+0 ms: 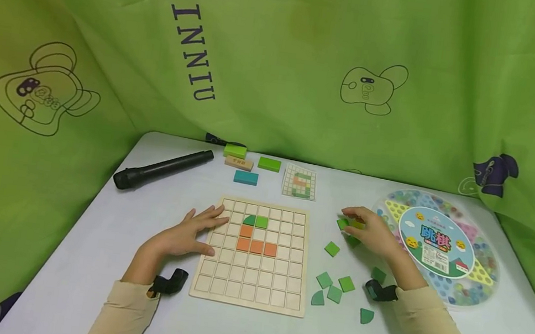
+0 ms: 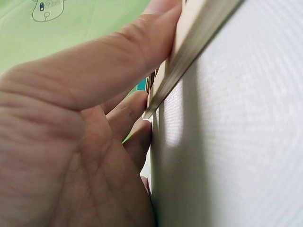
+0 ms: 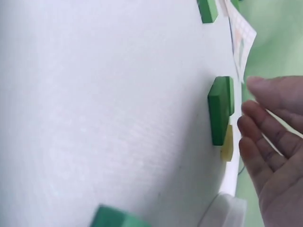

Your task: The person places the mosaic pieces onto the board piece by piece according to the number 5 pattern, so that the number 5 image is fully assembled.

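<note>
My left hand [image 1: 181, 234] rests at the left edge of a wooden grid board [image 1: 251, 296], its fingers spread and fairly straight. In the left wrist view the thumb [image 2: 137, 45] lies against the board's side [image 2: 175, 71]. On the board sit several orange square tiles [image 1: 256, 247], a light green square [image 1: 261, 222] and a dark green quarter-round [image 1: 250, 220]. To the right of the board, my right hand [image 1: 374, 236] hovers over a small group of tiles, fingers loosely bent. The right wrist view shows a green tile [image 3: 218, 111] and a yellow tile [image 3: 227, 144] just beyond its fingertips, with nothing held.
Loose green tiles [image 1: 334, 294] lie right of the board. A pattern card [image 1: 300, 182], a blue block [image 1: 246, 178] and other blocks [image 1: 269, 164] stand behind it. A black microphone [image 1: 164, 170] lies back left; a round board-game case [image 1: 439, 238] is at right.
</note>
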`<state>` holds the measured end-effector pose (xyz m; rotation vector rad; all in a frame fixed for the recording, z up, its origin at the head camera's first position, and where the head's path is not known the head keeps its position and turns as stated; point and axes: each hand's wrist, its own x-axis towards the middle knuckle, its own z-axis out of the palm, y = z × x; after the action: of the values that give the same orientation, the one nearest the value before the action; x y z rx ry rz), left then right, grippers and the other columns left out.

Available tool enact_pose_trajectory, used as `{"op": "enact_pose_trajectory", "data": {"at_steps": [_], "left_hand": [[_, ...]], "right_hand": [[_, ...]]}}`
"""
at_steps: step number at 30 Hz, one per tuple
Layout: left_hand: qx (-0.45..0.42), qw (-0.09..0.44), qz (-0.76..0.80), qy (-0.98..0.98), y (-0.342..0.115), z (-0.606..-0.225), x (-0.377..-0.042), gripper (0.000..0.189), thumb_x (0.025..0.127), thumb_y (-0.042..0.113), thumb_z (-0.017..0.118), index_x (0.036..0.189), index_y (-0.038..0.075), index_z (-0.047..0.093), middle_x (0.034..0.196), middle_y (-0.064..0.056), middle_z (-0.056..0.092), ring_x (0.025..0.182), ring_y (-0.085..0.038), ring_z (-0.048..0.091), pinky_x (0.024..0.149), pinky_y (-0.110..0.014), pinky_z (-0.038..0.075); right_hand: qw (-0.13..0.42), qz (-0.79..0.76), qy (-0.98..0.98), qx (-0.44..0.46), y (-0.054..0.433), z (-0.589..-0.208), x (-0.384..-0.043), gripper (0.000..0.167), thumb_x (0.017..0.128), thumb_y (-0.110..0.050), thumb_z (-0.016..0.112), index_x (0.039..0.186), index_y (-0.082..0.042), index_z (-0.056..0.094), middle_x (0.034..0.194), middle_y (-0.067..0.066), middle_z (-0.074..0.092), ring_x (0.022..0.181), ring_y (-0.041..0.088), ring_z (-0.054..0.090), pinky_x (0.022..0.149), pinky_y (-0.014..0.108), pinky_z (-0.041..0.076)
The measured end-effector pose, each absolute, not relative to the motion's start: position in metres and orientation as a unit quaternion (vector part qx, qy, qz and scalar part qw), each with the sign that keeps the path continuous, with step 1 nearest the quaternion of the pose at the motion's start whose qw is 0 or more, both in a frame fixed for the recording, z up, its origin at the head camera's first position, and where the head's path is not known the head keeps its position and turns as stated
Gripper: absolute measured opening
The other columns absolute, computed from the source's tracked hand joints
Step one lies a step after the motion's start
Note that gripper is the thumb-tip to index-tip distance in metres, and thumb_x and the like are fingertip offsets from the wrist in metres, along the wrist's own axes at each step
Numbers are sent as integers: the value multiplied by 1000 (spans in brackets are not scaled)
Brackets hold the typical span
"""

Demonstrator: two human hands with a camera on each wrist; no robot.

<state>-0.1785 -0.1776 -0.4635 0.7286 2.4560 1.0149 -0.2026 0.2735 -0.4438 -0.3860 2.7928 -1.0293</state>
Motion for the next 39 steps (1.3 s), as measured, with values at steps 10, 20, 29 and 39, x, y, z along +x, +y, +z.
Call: {"op": "enact_pose_trajectory", "data": {"at_steps": [10,20,29,39], "left_hand": [[259,188,361,876,-178,-463,-178,80,79,30,74,147,13,36,159,-11,14,146,-37,4,115,-57,-10],[258,193,363,874,-177,-462,-178,81,79,30,74,147,11,35,159,-12,13,146,-36,3,115,-57,-11],[262,191,362,874,-177,-465,-179,80,79,31,74,147,12,35,159,-11,13,147,-36,4,115,-57,-11],[259,193,362,875,-177,-462,-178,80,80,31,74,147,12,35,159,-11,13,147,-36,3,115,-56,-11]], "right_hand": [[59,-307,940,-140,273,-450,-207,33,85,4,61,118,-1,62,126,23,56,118,42,51,99,56,42],[29,-311,939,-145,269,-456,-207,25,85,-1,66,109,-1,66,118,21,60,108,38,57,93,53,47],[35,-333,933,-133,255,-453,-202,28,86,-6,66,114,-2,64,118,17,62,108,35,59,93,50,49],[52,-377,898,-220,192,-438,-193,26,85,-11,69,111,-6,66,110,8,65,103,26,61,91,43,52]]}}
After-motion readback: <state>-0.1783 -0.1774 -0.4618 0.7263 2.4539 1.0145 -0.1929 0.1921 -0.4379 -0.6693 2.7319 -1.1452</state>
